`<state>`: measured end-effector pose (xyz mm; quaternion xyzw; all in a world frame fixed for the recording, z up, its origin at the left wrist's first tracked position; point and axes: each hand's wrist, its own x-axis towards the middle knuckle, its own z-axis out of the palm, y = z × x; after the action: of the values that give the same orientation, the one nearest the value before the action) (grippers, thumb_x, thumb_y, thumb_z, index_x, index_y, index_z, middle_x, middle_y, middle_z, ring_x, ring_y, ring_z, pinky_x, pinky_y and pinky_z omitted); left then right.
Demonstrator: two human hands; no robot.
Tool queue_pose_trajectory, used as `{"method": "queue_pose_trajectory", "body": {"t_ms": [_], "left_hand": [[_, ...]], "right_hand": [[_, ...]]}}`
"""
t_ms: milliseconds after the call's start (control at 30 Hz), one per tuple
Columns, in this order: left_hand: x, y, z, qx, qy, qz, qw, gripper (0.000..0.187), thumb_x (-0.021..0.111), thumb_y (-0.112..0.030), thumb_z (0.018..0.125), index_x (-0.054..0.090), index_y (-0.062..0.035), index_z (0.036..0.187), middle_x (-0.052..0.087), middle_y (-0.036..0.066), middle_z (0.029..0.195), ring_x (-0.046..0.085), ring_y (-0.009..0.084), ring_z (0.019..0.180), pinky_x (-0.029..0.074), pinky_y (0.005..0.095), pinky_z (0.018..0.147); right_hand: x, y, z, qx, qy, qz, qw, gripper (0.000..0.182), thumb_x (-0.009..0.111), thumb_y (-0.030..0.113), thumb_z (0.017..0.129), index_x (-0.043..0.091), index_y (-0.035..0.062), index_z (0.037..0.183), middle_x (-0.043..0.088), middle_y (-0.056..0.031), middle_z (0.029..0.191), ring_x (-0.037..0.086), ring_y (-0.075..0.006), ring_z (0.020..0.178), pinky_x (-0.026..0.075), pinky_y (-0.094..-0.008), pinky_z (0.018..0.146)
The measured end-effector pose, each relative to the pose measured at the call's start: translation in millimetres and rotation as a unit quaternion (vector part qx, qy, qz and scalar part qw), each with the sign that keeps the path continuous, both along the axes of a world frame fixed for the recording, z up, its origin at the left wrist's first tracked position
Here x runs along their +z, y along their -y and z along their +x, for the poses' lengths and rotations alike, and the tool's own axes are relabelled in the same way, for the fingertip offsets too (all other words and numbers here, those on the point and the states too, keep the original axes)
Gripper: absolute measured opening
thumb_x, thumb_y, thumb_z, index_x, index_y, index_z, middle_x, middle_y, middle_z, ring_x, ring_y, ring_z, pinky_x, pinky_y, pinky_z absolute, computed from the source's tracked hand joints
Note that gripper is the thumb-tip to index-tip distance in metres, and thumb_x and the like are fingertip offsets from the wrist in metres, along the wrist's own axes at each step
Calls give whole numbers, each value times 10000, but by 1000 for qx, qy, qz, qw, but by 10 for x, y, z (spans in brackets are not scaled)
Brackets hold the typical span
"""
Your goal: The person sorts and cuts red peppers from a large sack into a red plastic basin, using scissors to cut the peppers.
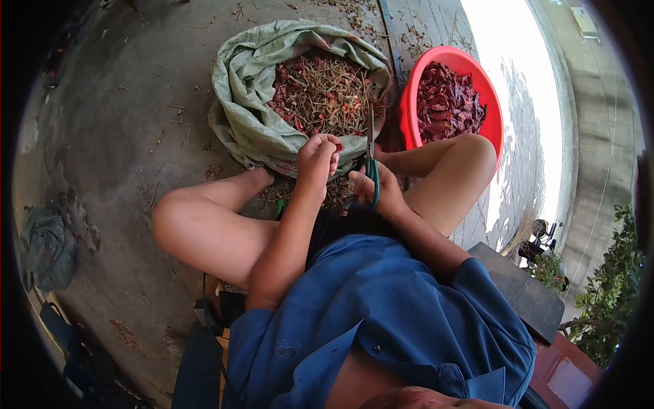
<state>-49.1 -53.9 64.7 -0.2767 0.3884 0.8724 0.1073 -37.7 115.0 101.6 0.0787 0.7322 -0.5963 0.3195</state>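
My left hand (319, 158) is closed, its fingertips pinching a small dark red piece (339, 147) that looks like dried chili. In my right hand (387, 191) is a pair of scissors (372, 170) with green handles, blades pointing away from me. Both hands are over the near rim of a pale green woven sack (238, 88) with its edge rolled down. Inside it lie dry stems and red bits (323, 95). To the right, a red plastic basin (495, 102) holds dark red dried chilies (449, 102).
My bare legs (211, 225) are bent on either side of the sack. Stem scraps are scattered over the concrete floor (136, 136). A dark bag (48, 249) is at the far left. A plant (610, 286) and a dark flat board (521, 293) are at the right.
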Motion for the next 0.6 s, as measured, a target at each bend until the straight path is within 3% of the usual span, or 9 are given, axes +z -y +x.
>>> {"method": "queue_pose_trajectory", "body": {"t_ms": [100,200,267,467,600], "left_hand": [[3,-7,6,-14,5,-4,1000,83,530,-93,915,598,-55,944,526,-30,674,438,43,526,349,204,470],[-30,-28,-5,-20,-15,5,1000,80,529,-94,912,596,-60,940,523,-33,679,432,37,529,346,198,468],[-25,-28,0,-23,6,-5,1000,79,528,-95,908,594,-65,940,521,-35,682,428,35,532,343,194,467],[-82,-43,12,-33,13,-1,999,82,520,-99,914,585,-66,951,517,-38,679,430,38,526,335,192,466],[14,-162,-35,-48,11,8,999,85,513,-90,924,594,-65,934,518,-44,678,418,25,522,328,184,461]], "right_hand": [[-137,28,-261,-87,-41,-43,994,338,795,208,868,499,71,956,611,-14,750,586,-101,544,432,-240,480],[-171,123,-444,-109,-28,-64,992,338,808,171,846,509,65,962,618,-16,758,601,-107,576,451,-238,515],[-197,154,-527,-98,-2,-93,991,308,798,79,816,526,61,959,618,-14,760,611,-114,596,453,-237,525],[-42,-8,-772,-83,-15,-54,995,325,802,70,806,515,61,960,582,-9,732,591,-114,584,462,-244,528],[46,-61,-803,-13,21,-40,999,348,811,90,811,516,56,993,619,-28,767,603,-108,617,472,-240,555]]}}
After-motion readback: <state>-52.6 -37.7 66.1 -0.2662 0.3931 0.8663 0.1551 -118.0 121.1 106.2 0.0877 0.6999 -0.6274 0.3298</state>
